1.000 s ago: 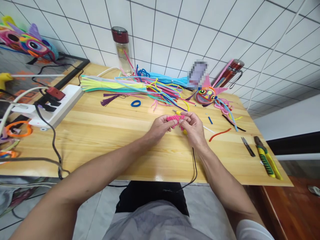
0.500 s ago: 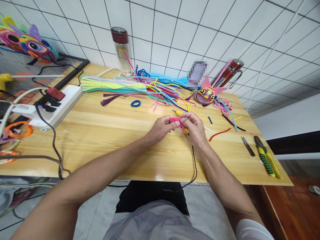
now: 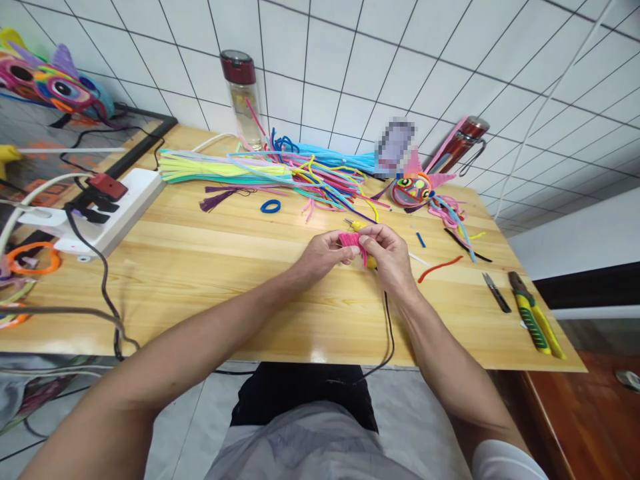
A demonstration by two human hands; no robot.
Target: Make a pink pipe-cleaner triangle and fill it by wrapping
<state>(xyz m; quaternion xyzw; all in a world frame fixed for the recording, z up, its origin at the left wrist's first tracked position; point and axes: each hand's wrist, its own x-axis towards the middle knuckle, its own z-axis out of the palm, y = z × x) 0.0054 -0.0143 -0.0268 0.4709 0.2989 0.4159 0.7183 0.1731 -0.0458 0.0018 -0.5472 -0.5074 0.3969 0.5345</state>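
Between my two hands is a small piece of pink pipe cleaner (image 3: 350, 240), bent into tight side-by-side rows with a loose end hanging down. My left hand (image 3: 327, 253) pinches its left side between thumb and fingers. At its right edge, my right hand (image 3: 387, 250) grips it with thumb and forefinger. Behind and beneath the hands lies a yellow-handled tool with a metal tip (image 3: 356, 225), its black cord running off the front of the table. My fingers hide part of the pink piece and of the tool.
Bundled pipe cleaners (image 3: 235, 168) lie along the back, near a glass bottle (image 3: 245, 100) and a red flask (image 3: 463, 143). A colourful fish-like figure (image 3: 413, 190) sits back right. Pliers (image 3: 535, 313) and snips (image 3: 496, 292) lie right; a power strip (image 3: 117, 213) stands left.
The pink piece shows slightly more between my fingers. Both hands stay in nearly the same place, and the view has shifted a little.
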